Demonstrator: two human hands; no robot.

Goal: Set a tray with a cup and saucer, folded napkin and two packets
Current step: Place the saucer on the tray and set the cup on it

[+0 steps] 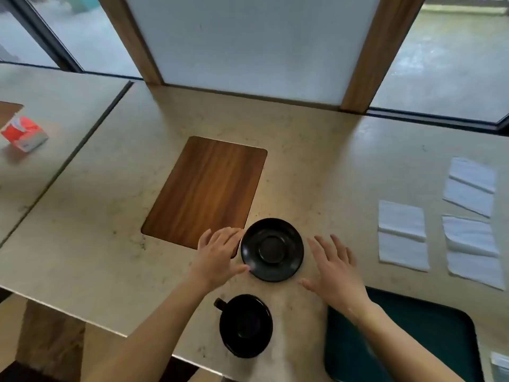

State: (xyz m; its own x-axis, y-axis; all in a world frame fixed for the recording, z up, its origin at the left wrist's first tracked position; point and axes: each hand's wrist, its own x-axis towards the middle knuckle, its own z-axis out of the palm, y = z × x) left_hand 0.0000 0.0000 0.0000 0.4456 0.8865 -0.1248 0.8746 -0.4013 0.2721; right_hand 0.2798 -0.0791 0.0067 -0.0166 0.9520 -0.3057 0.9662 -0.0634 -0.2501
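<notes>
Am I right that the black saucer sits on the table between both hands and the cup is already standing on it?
Not quite. The head view shows the black saucer on the table between both hands, but it is bare; the cup stands apart, nearer the table's front edge.

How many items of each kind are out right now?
Saucers: 1, black saucer
Cups: 1, black cup
Trays: 1, dark green tray
Napkins: 3
Red cartons: 1
Total: 7
</notes>
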